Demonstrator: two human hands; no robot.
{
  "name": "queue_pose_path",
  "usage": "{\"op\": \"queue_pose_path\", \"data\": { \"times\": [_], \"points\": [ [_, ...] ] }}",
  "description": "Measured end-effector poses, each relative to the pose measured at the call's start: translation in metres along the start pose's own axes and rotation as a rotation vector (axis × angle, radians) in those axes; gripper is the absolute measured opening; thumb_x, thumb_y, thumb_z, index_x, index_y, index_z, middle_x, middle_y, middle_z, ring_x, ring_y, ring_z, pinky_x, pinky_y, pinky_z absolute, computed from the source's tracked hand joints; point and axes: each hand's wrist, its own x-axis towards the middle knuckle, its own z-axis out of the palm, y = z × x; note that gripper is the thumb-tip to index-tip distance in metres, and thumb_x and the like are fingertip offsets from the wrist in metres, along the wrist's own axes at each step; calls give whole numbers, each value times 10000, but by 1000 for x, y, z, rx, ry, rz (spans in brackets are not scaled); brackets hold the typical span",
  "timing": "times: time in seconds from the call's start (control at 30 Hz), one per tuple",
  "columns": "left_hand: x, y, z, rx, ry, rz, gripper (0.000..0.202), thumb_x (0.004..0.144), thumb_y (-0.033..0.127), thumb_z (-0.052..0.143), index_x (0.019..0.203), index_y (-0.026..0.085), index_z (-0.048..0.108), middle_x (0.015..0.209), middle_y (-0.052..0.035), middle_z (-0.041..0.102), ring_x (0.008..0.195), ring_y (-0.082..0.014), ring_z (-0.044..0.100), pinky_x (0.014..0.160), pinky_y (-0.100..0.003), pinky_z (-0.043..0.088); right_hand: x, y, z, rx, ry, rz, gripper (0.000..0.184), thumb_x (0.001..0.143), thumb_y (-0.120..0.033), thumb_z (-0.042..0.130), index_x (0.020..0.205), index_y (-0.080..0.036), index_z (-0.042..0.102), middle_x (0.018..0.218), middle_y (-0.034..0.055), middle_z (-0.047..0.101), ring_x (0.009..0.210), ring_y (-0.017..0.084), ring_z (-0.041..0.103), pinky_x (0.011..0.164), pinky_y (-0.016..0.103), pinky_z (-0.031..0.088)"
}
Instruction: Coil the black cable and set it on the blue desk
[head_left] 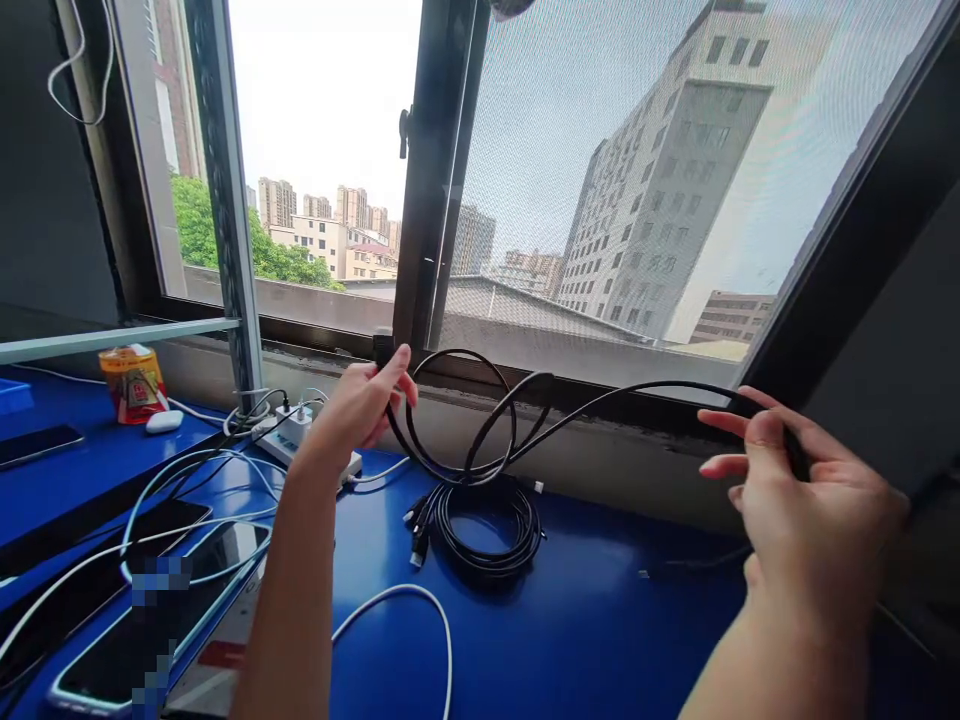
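My left hand (pixel 364 405) is raised above the blue table (pixel 600 620) and pinches one end of a black cable (pixel 570 408) near its plug. The cable curls into a loop beside that hand, then stretches right to my right hand (pixel 802 495), whose thumb and fingers are closed on it. Below the loop, a coiled bundle of black cables (pixel 484 525) with several plugs lies flat on the table.
A white power strip (pixel 289 435) with chargers and white cables (pixel 405 600) sits at the left. Phones (pixel 150 620) lie at the lower left, a small orange packet (pixel 135 382) and a white mouse (pixel 163 421) farther back. A window (pixel 600 200) stands directly behind the table.
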Motion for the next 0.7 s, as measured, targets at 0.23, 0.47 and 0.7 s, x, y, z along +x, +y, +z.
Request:
{"op": "queue_pose_path", "data": {
  "times": [0.23, 0.47, 0.7],
  "points": [
    [-3, 1, 10, -115, -449, -80, 429, 753, 529, 623, 503, 189, 546, 312, -5, 400, 283, -125, 433, 304, -202, 319, -10, -25, 21, 18, 62, -70, 422, 787, -452, 578, 1102, -187, 668, 984, 87, 689, 502, 144, 599, 329, 232, 301],
    [4, -5, 20, -323, -399, 21, 186, 617, 308, 776, 668, 178, 653, 598, -84, 641, 575, -214, 654, 475, -256, 510, -17, -32, 28, 9, -114, -205, 299, 760, -445, 637, 935, -221, 730, 887, 49, 704, 463, 108, 574, 341, 220, 348],
    [15, -7, 23, -307, 105, 16, 186, 844, 189, 568, 686, 167, 663, 566, -44, 648, 537, -128, 624, 501, -193, 492, -19, -37, 19, 11, 0, -162, 322, 793, -443, 619, 1021, -234, 708, 913, 52, 702, 472, 120, 570, 364, 248, 336]
  ]
}}
